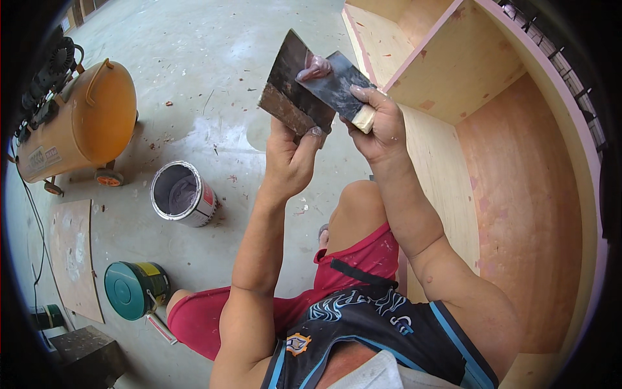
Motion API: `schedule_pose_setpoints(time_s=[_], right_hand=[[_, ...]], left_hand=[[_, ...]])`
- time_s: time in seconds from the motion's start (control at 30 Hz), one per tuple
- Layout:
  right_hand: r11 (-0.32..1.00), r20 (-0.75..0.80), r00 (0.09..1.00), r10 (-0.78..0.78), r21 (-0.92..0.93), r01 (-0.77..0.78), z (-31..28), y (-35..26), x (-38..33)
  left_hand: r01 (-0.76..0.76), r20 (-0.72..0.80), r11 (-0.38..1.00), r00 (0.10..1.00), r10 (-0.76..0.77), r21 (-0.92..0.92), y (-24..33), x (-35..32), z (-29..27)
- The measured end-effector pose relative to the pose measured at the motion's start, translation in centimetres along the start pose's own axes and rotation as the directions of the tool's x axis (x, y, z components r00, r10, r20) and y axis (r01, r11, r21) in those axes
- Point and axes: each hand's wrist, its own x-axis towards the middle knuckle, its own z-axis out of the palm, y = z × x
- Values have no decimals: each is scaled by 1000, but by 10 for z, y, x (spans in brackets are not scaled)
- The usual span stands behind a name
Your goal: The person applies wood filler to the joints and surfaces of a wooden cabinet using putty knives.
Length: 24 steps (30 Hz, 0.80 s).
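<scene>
My left hand [289,159] grips a dark, stained flat plate [295,81] by its lower end, thumb on the near side. In my right hand [381,126] is a broad putty knife [343,81] with a dark blade and a pale wooden grip, my thumb pressed on the blade. The knife's far end overlaps the plate. A lump of pinkish-grey putty [314,67] sits where the two edges meet. To the left on the floor stands an open can [206,206] with more of this putty inside and smears on its rim.
A plywood cabinet [518,194] with pink-filled spots and edges rises close on my right. On the left are an orange air compressor [107,123], a green lidded bucket [126,292], a flat board [71,259] and a dark block [87,353]. Debris dots the concrete floor [214,78].
</scene>
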Motion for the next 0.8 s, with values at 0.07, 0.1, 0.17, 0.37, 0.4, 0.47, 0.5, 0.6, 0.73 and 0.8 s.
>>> schedule_pose_setpoints(time_s=[0.07, 0.1, 0.17, 0.37, 0.4, 0.47, 0.5, 0.6, 0.73, 0.8], right_hand=[[994, 52, 994, -93, 57, 90, 2, -3, 10], [994, 42, 994, -102, 48, 100, 3, -7, 12], [995, 87, 991, -104, 2, 104, 13, -18, 13], [882, 739, 591, -323, 9, 472, 28, -39, 1], [889, 747, 588, -310, 7, 459, 30, -34, -3], [659, 842, 492, -220, -243, 711, 25, -27, -10], [630, 853, 449, -265, -200, 751, 5, -16, -6], [467, 862, 417, -287, -254, 847, -9, -9, -1], [269, 850, 443, -284, -373, 888, -12, -6, 3], [138, 816, 505, -281, -487, 863, -15, -5, 4]], left_hand=[[16, 23, 1000, 1000, -16, 5, -1, -1, -1], [60, 45, 998, 997, -59, -6, -3, -2, -1], [103, 52, 995, 993, -103, -12, -4, -4, -6], [126, -107, 787, 966, -237, -604, 5, 13, -28], [109, -88, 754, 972, -216, -648, 6, 13, -32], [99, -57, 709, 979, -193, -698, 6, 15, -31], [99, -59, 683, 977, -203, -723, 8, 15, -27], [121, -46, 726, 978, -206, -677, 12, 12, -30], [143, -56, 785, 974, -220, -603, 8, 9, -29], [159, -21, 781, 976, -215, -604, 6, 8, -32]])
